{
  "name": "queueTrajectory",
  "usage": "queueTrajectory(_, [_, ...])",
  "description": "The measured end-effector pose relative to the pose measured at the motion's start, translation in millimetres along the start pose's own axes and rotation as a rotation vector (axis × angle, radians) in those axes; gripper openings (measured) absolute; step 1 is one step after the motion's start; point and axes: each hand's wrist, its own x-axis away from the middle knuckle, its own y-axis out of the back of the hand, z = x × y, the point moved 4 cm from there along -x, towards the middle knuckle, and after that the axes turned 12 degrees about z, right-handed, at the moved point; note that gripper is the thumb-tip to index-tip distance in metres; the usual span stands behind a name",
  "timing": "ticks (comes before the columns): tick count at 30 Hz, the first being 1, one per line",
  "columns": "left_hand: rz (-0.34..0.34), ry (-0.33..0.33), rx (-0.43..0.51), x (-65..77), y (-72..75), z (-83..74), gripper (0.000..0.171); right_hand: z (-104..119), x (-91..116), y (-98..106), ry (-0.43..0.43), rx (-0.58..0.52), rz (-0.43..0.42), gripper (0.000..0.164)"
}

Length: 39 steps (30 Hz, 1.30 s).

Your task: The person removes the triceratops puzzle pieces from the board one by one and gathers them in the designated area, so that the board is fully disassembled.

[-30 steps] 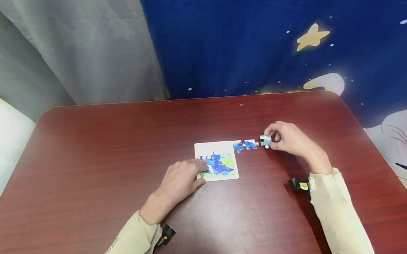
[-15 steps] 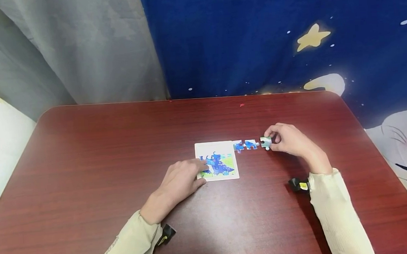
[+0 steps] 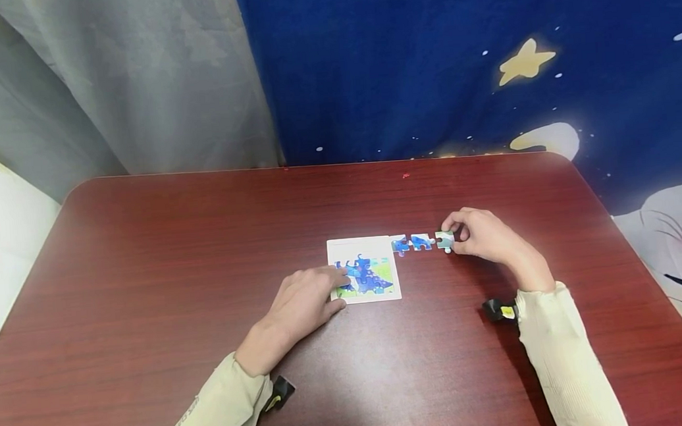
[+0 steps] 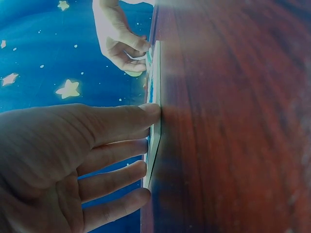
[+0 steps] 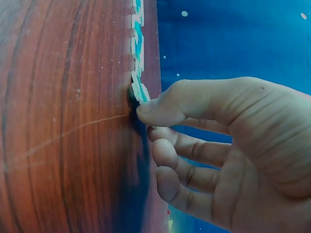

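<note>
A white-framed puzzle board with a blue dinosaur-like picture lies on the table. My left hand rests at its left side, thumb on the near edge and the other fingers extended over the frame; they cover part of the picture. Two blue-and-white puzzle pieces, a left one and a right one, form a row off the board's upper right corner. At the end of that row, my right hand pinches a pale green puzzle piece between thumb and fingers. In the right wrist view this piece looks slightly tilted.
The dark red wooden table extends around the board on all sides. Behind it hang a grey curtain and a blue curtain with stars and a cat. A small red mark is near the far edge.
My right hand has brought the pale green piece slightly nearer to me and a touch left, closer to the neighbouring blue piece. My left hand stays in place.
</note>
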Motion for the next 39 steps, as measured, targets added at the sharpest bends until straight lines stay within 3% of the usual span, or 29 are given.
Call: queueTrajectory(39, [-0.004,0.003,0.004,-1.0,-0.1,-0.3,0.033,-3.8,-2.3,-4.2,-0.018,-0.014,-0.003,0.029])
